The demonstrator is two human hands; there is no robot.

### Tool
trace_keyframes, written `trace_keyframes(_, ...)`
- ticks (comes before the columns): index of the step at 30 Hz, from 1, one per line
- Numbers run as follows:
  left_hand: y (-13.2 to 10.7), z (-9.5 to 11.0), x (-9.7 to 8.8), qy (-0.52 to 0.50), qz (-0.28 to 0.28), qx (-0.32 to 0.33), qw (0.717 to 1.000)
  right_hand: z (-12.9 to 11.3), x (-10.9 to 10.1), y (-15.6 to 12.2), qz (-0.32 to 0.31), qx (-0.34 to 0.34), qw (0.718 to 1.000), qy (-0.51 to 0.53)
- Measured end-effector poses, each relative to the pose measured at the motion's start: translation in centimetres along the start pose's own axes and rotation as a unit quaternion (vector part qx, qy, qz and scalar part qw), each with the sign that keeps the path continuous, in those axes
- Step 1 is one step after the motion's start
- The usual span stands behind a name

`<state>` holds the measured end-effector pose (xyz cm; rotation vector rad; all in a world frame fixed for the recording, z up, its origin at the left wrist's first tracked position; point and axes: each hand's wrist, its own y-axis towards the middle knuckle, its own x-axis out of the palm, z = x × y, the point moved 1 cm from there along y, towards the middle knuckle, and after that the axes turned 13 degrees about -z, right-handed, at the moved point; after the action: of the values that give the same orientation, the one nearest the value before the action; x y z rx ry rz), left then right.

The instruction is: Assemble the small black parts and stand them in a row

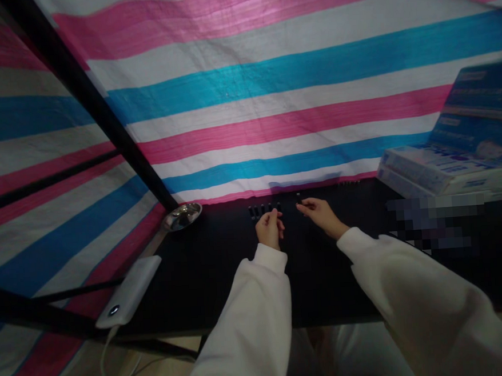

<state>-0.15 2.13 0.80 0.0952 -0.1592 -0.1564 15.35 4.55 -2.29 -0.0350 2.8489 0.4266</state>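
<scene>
Several small dark cylindrical pieces (263, 209) stand in a row on the black table (189, 284), just beyond my left hand (270, 229). That hand is closed, thumb and index finger together at the right part of the row; what it holds, if anything, is hidden. To its right, my right hand (319, 213) pinches a small dark piece with a light tip (298, 197) between thumb and fingertips. The piece is upright and too small to name its kind.
A shiny metal bowl (183, 217) sits at the back left. Left of the table lies a white power bank (131, 291) with a cable. Blue-and-white boxes (430, 170) are stacked at the right. More tiny pieces (348, 183) line the back edge. Striped sheeting (272, 118) hangs behind.
</scene>
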Motion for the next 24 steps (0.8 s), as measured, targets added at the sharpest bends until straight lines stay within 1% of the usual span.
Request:
trace_keyframes(2,0.3,-0.1,-0.4,-0.041,0.031,0.0,0.999,1.1,0.0,0.9,0.008,0.033,0.999,-0.041)
trace_keyframes(5,0.3,-0.3,-0.7,-0.087,0.047,0.008,0.995,2.1,0.4,1.9,-0.019,0.076,0.989,-0.124)
trace_keyframes(8,0.2,-0.2,-0.6,-0.109,0.051,0.012,0.993,2.1,1.3,2.6,-0.056,0.087,0.969,-0.223)
trace_keyframes(11,0.0,0.0,-0.4,-0.111,0.06,0.007,0.992,1.8,2.2,3.2,-0.075,0.082,0.951,-0.289)
trace_keyframes(17,-0.1,0.0,-0.4,-0.107,0.063,-0.002,0.992,2.0,3.0,3.8,-0.102,0.083,0.933,-0.336)
trace_keyframes(24,-0.1,-0.1,-0.5,-0.097,0.067,-0.011,0.993,2.0,2.8,4.6,-0.129,0.111,0.927,-0.334)
